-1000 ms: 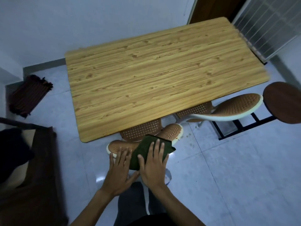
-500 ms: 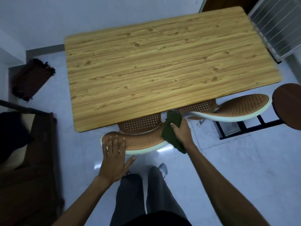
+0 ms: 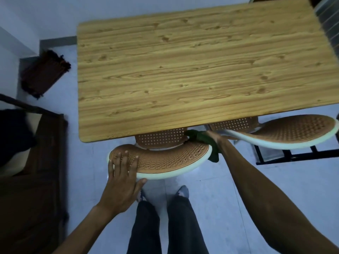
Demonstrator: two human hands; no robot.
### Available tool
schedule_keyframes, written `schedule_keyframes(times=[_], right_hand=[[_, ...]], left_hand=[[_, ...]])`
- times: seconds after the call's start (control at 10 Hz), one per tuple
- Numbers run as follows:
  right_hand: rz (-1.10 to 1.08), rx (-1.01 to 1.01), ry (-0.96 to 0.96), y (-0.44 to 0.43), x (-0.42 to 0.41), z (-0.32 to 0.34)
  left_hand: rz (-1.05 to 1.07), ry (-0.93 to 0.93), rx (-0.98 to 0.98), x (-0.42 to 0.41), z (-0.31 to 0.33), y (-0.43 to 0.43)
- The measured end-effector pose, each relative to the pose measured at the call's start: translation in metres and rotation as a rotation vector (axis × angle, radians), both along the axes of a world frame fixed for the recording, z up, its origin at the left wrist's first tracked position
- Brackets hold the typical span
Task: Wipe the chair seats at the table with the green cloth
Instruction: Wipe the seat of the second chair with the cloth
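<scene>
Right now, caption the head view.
Left hand steadies chair back; right hand reaches green cloth toward seat under table.

- I see my bare left hand with no ring, watch or glove on it; the forearm behind it is bare too, with no sleeve reaching into view.
- My right hand is mostly hidden at the far end of a long bare forearm, also sleeveless as far as the frame shows.
- I wear dark grey long trousers, loose and straight in both legs.
- At the trouser hems my feet show in grey-blue footwear; whether socks or shoes, I cannot tell.
</scene>
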State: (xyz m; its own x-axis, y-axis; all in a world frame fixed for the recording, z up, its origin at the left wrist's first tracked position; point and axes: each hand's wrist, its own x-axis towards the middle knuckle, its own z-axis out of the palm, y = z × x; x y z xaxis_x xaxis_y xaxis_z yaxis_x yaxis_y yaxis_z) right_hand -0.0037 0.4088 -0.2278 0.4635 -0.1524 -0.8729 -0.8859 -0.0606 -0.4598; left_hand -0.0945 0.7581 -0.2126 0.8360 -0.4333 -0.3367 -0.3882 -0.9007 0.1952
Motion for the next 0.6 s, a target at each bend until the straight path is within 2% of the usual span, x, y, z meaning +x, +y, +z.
schedule_keyframes(times=[0.1, 0.2, 0.3, 0.4, 0.5, 0.6], right_hand=[[-0.061, 0.032, -0.088, 0.003, -0.024, -0.006], [0.061, -0.244, -0.304, 0.023, -0.056, -0.014], [0.255, -0.759, -0.329, 0.072, -0.094, -0.011], [0.288, -0.923, -0.379, 0.148, -0.125, 0.01], [0.346, -0.883, -0.394, 0.213, -0.14, 0.017], [0.339, -0.832, -0.363, 0.231, -0.133, 0.023]], left_hand=[[-0.009, -0.052, 0.042, -0.005, -0.007, -0.001], [0.042, 0.015, 0.021, -0.003, -0.001, -0.003], [0.035, 0.006, 0.001, -0.005, -0.003, -0.003], [0.029, 0.024, 0.018, -0.003, -0.001, -0.005], [0.033, 0.049, 0.014, -0.005, -0.004, -0.002], [0.026, 0.066, -0.004, -0.003, -0.005, 0.0]])
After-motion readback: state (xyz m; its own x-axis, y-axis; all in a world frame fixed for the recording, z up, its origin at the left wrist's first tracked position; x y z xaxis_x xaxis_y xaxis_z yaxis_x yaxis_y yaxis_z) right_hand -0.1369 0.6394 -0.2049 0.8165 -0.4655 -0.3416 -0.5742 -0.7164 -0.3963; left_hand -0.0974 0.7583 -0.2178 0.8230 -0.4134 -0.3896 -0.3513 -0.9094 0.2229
